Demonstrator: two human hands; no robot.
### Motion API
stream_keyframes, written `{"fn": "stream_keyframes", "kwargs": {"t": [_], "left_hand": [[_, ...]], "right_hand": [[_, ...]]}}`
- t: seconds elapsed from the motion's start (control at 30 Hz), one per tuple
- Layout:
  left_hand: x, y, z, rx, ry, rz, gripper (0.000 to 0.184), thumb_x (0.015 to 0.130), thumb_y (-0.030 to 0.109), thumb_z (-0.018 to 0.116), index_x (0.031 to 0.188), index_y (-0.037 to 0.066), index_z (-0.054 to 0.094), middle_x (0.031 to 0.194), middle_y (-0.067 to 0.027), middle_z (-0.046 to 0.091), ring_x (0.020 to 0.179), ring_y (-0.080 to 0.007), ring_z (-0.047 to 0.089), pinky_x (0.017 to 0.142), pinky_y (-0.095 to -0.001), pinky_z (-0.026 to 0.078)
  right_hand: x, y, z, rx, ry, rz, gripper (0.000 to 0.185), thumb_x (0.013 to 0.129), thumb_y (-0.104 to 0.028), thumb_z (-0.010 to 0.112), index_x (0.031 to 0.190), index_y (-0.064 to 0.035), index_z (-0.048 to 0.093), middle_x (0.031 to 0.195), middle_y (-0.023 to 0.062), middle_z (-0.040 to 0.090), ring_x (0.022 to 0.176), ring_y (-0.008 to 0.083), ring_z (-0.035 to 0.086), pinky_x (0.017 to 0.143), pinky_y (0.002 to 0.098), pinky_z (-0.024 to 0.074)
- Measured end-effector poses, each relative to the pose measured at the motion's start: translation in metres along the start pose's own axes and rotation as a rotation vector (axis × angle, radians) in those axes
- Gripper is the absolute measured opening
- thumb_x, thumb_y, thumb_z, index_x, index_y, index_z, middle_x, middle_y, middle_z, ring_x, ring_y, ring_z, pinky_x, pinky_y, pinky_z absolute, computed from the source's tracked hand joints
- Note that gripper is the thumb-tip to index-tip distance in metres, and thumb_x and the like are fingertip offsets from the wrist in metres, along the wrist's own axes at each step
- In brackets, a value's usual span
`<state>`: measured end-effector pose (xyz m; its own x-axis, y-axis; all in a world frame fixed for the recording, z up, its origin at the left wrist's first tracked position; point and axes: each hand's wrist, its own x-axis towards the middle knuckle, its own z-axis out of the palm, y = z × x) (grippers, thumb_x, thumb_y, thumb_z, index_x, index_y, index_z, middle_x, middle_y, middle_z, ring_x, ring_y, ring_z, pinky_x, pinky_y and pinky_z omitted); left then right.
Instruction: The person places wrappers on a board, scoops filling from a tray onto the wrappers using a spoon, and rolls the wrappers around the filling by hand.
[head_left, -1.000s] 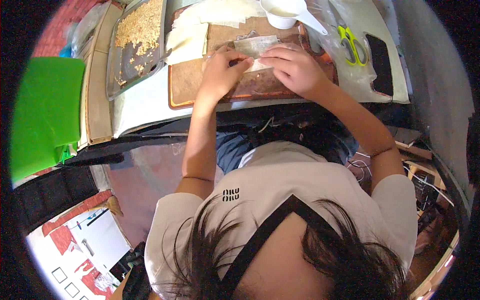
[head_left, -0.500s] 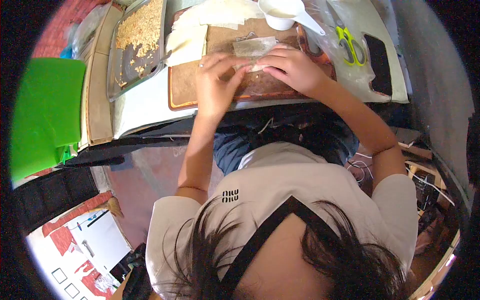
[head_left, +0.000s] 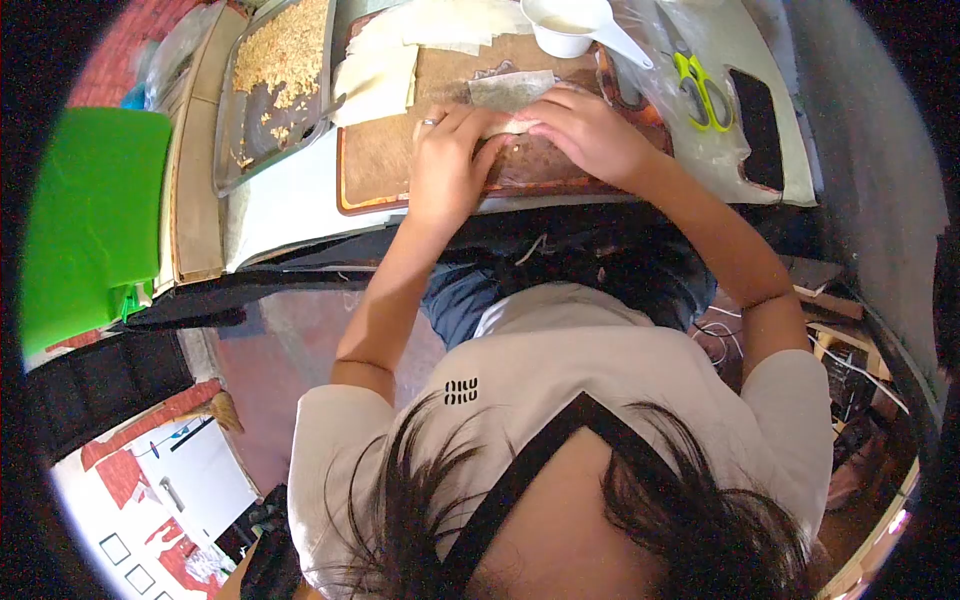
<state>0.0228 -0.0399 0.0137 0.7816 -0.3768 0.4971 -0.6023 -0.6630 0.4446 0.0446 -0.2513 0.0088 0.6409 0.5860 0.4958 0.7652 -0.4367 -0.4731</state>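
at the upper center of the frame, a person's left hand (head_left: 450, 165) and right hand (head_left: 598, 138) pinch the partly rolled near edge of a thin, pale sheet (head_left: 512, 90), fingers curled closely over it; its flat far part lies on a brown board (head_left: 375, 170). the hands hide both ends of the roll, so its contents cannot be seen. left of the hands, a stack of square sheets (head_left: 375, 88) overlaps the board, with more loose sheets (head_left: 430, 25) at the top edge. in the upper left, a metal-looking tray (head_left: 226, 110) holds crumbly golden filling (head_left: 280, 55). just beyond the right hand, a white handled cup (head_left: 562, 42) stands at the board's far side. farther right, green-handled scissors (head_left: 703, 95) lie on crumpled clear plastic (head_left: 722, 152), near a black rectangle (head_left: 757, 130). a bright green panel (head_left: 95, 220) fills the left edge.
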Motion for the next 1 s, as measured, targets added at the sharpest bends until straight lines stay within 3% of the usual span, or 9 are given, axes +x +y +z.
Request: {"fn": "stream_keyframes", "kwargs": {"t": [0.33,0.53,0.63,0.73,0.83,1.0], "left_hand": [[0.009,-0.011,0.0,-0.074,-0.083,-0.041,0.02,0.08,0.019,0.072,0.096,0.008,0.068,0.088,-0.0138,0.067,0.09,-0.0352,0.059,0.084,-0.044,0.041],[0.016,-0.01,-0.004,-0.158,-0.088,-0.044,0.018,0.082,0.02,0.071,0.093,0.005,0.069,0.079,-0.0148,0.068,0.08,-0.0344,0.064,0.081,-0.042,0.046],[0.019,-0.008,-0.005,-0.236,-0.119,-0.144,0.018,0.083,0.019,0.071,0.094,0.004,0.069,0.076,-0.0155,0.068,0.075,-0.0334,0.066,0.08,-0.041,0.048],[0.023,-0.007,-0.007,-0.269,-0.197,-0.258,0.02,0.085,0.021,0.069,0.095,0.004,0.069,0.081,-0.0157,0.067,0.078,-0.0336,0.065,0.078,-0.0398,0.049],[0.025,-0.008,-0.007,-0.167,-0.275,-0.324,0.025,0.089,0.03,0.063,0.097,0.006,0.07,0.094,-0.0149,0.064,0.089,-0.0339,0.063,0.086,-0.0428,0.045],[0.024,-0.015,0.003,-0.073,-0.26,-0.389,0.037,0.092,0.041,0.055,0.1,0.009,0.072,0.107,-0.015,0.059,0.104,-0.0351,0.056,0.099,-0.0507,0.03]], "right_hand": [[0.003,0.005,-0.007,0.056,-0.02,0.021,0.02,0.085,-0.011,0.066,0.104,-0.0044,0.066,0.1,0.0128,0.066,0.096,0.0305,0.06,0.083,0.0387,0.0485],[0.002,0.007,-0.014,0.109,-0.047,0.027,0.023,0.085,-0.012,0.068,0.107,-0.0047,0.066,0.099,0.0117,0.062,0.093,0.0284,0.061,0.084,0.037,0.0485],[0.002,0.012,-0.013,0.098,-0.061,0.032,0.025,0.084,-0.011,0.068,0.108,-0.0041,0.065,0.097,0.0112,0.061,0.091,0.0272,0.061,0.083,0.036,0.0486],[0.004,0.014,-0.014,0.135,-0.065,0.073,0.024,0.085,-0.011,0.068,0.106,-0.0027,0.064,0.097,0.0118,0.062,0.089,0.0257,0.062,0.081,0.0353,0.0488],[0.006,0.012,-0.015,0.204,-0.065,0.146,0.021,0.086,-0.011,0.067,0.105,-0.0015,0.062,0.097,0.0124,0.062,0.087,0.0246,0.062,0.08,0.0349,0.0489],[0.008,0.017,-0.016,0.175,-0.112,0.192,0.019,0.089,-0.013,0.064,0.104,-0.001,0.061,0.097,0.0129,0.062,0.088,0.0255,0.062,0.08,0.0347,0.0487]]}}
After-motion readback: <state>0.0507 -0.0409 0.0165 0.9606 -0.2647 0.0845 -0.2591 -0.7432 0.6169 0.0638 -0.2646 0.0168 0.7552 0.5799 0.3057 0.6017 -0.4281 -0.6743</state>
